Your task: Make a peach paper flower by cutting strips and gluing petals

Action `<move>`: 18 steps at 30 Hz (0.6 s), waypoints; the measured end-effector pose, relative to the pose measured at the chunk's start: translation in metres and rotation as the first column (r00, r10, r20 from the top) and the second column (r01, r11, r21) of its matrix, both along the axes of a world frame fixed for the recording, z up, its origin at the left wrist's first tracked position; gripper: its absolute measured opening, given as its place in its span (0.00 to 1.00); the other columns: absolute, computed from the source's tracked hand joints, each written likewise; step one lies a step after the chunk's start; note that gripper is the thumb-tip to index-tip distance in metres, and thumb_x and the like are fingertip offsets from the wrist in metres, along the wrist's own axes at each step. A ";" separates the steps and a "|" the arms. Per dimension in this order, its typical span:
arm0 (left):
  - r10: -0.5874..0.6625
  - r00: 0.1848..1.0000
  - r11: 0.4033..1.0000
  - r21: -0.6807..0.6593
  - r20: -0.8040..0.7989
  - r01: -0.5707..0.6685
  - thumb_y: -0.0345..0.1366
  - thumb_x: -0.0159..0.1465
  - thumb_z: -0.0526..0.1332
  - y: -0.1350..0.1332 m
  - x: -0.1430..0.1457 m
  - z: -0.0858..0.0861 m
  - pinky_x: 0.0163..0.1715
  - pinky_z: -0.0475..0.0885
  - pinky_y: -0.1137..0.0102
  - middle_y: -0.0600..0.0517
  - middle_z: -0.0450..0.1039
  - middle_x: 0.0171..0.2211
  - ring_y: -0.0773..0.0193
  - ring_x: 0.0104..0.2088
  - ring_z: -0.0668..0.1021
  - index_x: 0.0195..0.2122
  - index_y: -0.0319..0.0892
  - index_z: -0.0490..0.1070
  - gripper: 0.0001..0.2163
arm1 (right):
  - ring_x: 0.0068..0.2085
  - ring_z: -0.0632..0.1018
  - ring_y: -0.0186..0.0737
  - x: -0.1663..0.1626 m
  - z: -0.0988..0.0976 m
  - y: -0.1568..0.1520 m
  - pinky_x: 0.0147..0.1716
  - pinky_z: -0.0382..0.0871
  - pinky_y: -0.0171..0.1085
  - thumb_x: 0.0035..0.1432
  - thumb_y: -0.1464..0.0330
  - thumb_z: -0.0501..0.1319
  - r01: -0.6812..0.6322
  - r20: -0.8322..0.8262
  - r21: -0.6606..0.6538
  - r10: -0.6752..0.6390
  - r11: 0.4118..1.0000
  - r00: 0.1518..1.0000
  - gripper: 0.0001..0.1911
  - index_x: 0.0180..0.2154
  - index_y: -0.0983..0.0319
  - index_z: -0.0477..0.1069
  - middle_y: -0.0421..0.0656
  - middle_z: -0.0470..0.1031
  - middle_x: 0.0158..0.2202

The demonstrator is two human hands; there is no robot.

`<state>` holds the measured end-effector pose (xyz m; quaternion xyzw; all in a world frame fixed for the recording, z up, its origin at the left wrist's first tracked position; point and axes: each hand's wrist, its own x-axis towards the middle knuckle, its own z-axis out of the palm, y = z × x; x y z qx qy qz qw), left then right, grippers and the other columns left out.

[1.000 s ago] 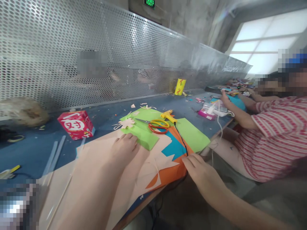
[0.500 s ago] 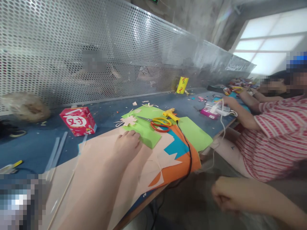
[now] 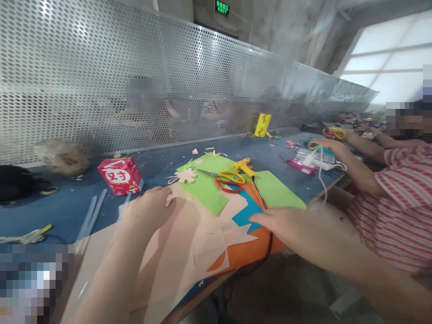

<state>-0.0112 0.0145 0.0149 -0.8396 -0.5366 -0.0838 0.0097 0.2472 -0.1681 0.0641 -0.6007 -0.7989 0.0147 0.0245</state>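
Observation:
My left hand [image 3: 150, 204] is over the pale pink paper sheet [image 3: 175, 238], its fingers loosely bent and holding nothing. My right hand [image 3: 275, 218] reaches in from the right with fingers stretched out, over the blue paper [image 3: 248, 211] and orange paper [image 3: 241, 256]. Whether it touches them I cannot tell. Scissors [image 3: 229, 180] with yellow and red handles lie on the green paper [image 3: 209, 193] beyond both hands. Beside them rests a yellow glue gun [image 3: 245, 167], its black cord running under my right hand. A cut paper flower shape [image 3: 185, 175] lies left of the scissors.
A red box [image 3: 121, 175] and clear glue sticks [image 3: 91, 216] are on the left of the blue table. A yellow can [image 3: 262, 125] stands by the perforated metal screen [image 3: 189, 67]. On the right, a person in a striped shirt [image 3: 405, 180] works near a power strip [image 3: 313, 159].
My left hand has drawn back leftward off the edge of the green paper. The right hand has risen from beside the table to over the coloured papers. The view has shifted slightly.

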 end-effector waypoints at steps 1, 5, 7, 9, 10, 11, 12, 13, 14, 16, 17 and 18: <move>0.000 1.000 1.000 -0.012 -0.011 -0.001 0.45 0.59 0.48 -0.001 -0.001 -0.001 0.39 0.69 0.58 0.41 0.72 0.45 0.47 0.43 0.75 0.41 0.42 0.71 0.18 | 0.36 0.77 0.40 -0.010 0.004 0.016 0.33 0.66 0.35 0.55 0.81 0.50 -0.042 0.020 -0.026 0.042 0.999 0.999 0.17 0.40 0.61 0.71 0.43 0.76 0.35; -0.006 0.999 0.997 -0.078 -0.049 0.002 0.61 0.47 0.55 -0.011 0.003 0.001 0.45 0.66 0.55 0.43 0.67 0.51 0.45 0.49 0.71 0.51 0.45 0.65 0.34 | 0.44 0.75 0.43 -0.035 -0.005 0.079 0.40 0.67 0.35 0.59 0.70 0.55 -0.214 0.022 0.017 0.214 0.977 0.977 0.11 0.42 0.64 0.72 0.47 0.76 0.41; 0.015 0.996 0.993 -0.112 -0.083 -0.024 0.64 0.40 0.57 -0.016 0.007 0.003 0.47 0.63 0.51 0.44 0.66 0.52 0.42 0.51 0.69 0.52 0.47 0.64 0.40 | 0.43 0.75 0.46 -0.044 -0.017 0.103 0.39 0.67 0.38 0.56 0.67 0.59 -0.241 0.086 -0.004 0.240 0.971 0.967 0.12 0.41 0.65 0.72 0.48 0.76 0.39; 0.043 0.992 0.987 -0.150 -0.119 -0.061 0.65 0.39 0.57 -0.018 0.009 0.002 0.47 0.61 0.47 0.41 0.66 0.52 0.39 0.53 0.66 0.52 0.45 0.64 0.42 | 0.40 0.76 0.50 -0.051 -0.028 0.121 0.36 0.68 0.41 0.54 0.65 0.60 -0.223 0.112 0.001 0.221 0.975 0.969 0.13 0.38 0.68 0.73 0.51 0.77 0.36; 0.061 0.990 0.983 -0.163 -0.130 -0.082 0.65 0.40 0.56 -0.018 0.010 0.000 0.47 0.60 0.45 0.39 0.65 0.52 0.38 0.54 0.65 0.52 0.43 0.64 0.42 | 0.39 0.76 0.52 -0.054 -0.032 0.128 0.36 0.68 0.42 0.54 0.65 0.60 -0.212 0.121 0.012 0.209 0.977 0.970 0.13 0.37 0.69 0.73 0.53 0.77 0.35; 0.079 0.987 0.981 -0.163 -0.138 -0.101 0.65 0.41 0.55 -0.017 0.009 -0.001 0.47 0.60 0.45 0.37 0.65 0.52 0.37 0.54 0.64 0.52 0.41 0.64 0.42 | 0.39 0.76 0.53 -0.057 -0.036 0.134 0.36 0.68 0.44 0.55 0.65 0.60 -0.207 0.127 0.028 0.202 0.978 0.971 0.13 0.36 0.70 0.73 0.54 0.77 0.34; 0.088 0.986 0.983 -0.150 -0.143 -0.110 0.65 0.43 0.55 -0.016 0.009 -0.004 0.47 0.60 0.46 0.35 0.65 0.52 0.36 0.54 0.64 0.52 0.40 0.64 0.42 | 0.39 0.76 0.54 -0.060 -0.038 0.139 0.37 0.67 0.45 0.56 0.66 0.59 -0.206 0.130 0.047 0.198 0.977 0.971 0.13 0.35 0.71 0.74 0.55 0.76 0.33; 0.089 0.985 0.986 -0.126 -0.147 -0.108 0.64 0.44 0.55 -0.014 0.008 -0.006 0.46 0.61 0.48 0.35 0.65 0.51 0.37 0.53 0.65 0.52 0.40 0.64 0.40 | 0.41 0.75 0.54 -0.064 -0.040 0.143 0.38 0.67 0.46 0.57 0.67 0.58 -0.210 0.129 0.069 0.200 0.975 0.971 0.12 0.34 0.71 0.74 0.56 0.76 0.34; 0.083 0.985 0.990 -0.096 -0.153 -0.099 0.64 0.46 0.54 -0.013 0.007 -0.007 0.45 0.63 0.50 0.35 0.66 0.49 0.38 0.51 0.67 0.52 0.40 0.65 0.39 | 0.42 0.74 0.54 -0.067 -0.042 0.146 0.40 0.66 0.47 0.57 0.68 0.57 -0.219 0.123 0.092 0.207 0.971 0.971 0.12 0.35 0.71 0.74 0.56 0.76 0.35; 0.068 0.983 0.996 -0.046 -0.171 -0.076 0.63 0.48 0.54 -0.012 0.007 -0.008 0.40 0.66 0.54 0.35 0.69 0.44 0.40 0.45 0.72 0.49 0.39 0.67 0.36 | 0.46 0.72 0.53 -0.072 -0.044 0.151 0.44 0.64 0.47 0.59 0.69 0.55 -0.254 0.099 0.136 0.242 0.958 0.965 0.13 0.39 0.72 0.72 0.57 0.74 0.40; 0.057 0.982 0.997 -0.037 -0.181 -0.064 0.63 0.49 0.54 -0.013 0.007 -0.007 0.38 0.67 0.56 0.35 0.70 0.42 0.41 0.43 0.73 0.48 0.38 0.68 0.35 | 0.48 0.71 0.51 -0.074 -0.046 0.152 0.47 0.63 0.47 0.60 0.68 0.54 -0.283 0.085 0.150 0.273 0.947 0.958 0.15 0.43 0.72 0.71 0.56 0.73 0.43; 0.044 0.981 0.998 -0.038 -0.188 -0.052 0.62 0.50 0.53 -0.013 0.008 -0.006 0.37 0.68 0.57 0.35 0.70 0.40 0.42 0.41 0.74 0.46 0.39 0.70 0.34 | 0.51 0.69 0.50 -0.076 -0.048 0.152 0.50 0.61 0.47 0.60 0.67 0.53 -0.320 0.069 0.160 0.313 0.934 0.947 0.17 0.47 0.71 0.69 0.55 0.72 0.47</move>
